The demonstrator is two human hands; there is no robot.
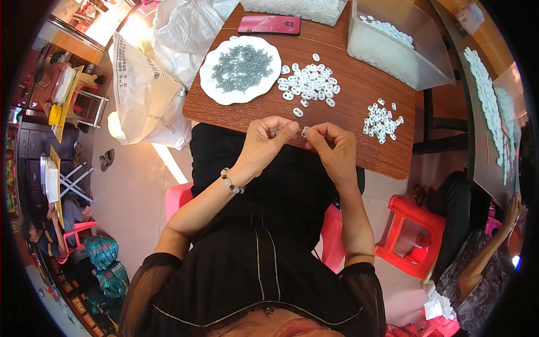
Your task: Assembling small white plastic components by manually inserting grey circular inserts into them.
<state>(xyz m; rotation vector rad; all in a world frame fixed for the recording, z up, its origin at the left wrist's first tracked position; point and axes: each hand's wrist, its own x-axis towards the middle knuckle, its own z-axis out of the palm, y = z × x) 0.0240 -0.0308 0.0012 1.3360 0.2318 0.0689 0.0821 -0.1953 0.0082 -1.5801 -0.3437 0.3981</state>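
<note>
- The left hand (265,140) has its thumb and forefinger brought together; whether anything is pinched between them is too small to tell. A beaded bracelet (232,182) circles its wrist.
- The right hand (335,147) pinches a small white piece (304,132) between thumb and forefinger, over the near edge of the brown table (370,156). The piece is in the gap between the two hands, beside the left fingertips; whether it touches them is unclear.
- At twelve o'clock from the fingertips, one loose white oval (298,113) with holes lies on the table.
- Just beyond it, between twelve and one o'clock, spreads a pile of white ovals (314,84).
- At three o'clock, a smaller pile of white pieces (382,122) lies near the table's right edge.
- At eleven o'clock sits a scalloped white plate (208,85), with a heap of tiny grey parts (241,67) on it.
- Beyond the plate, a pink phone (269,25) lies flat.
- At two o'clock stands a clear plastic bin (432,64) containing more white pieces.
- At four o'clock, off the table, are a red stool (415,210) and a co-worker's arm (477,269).
</note>
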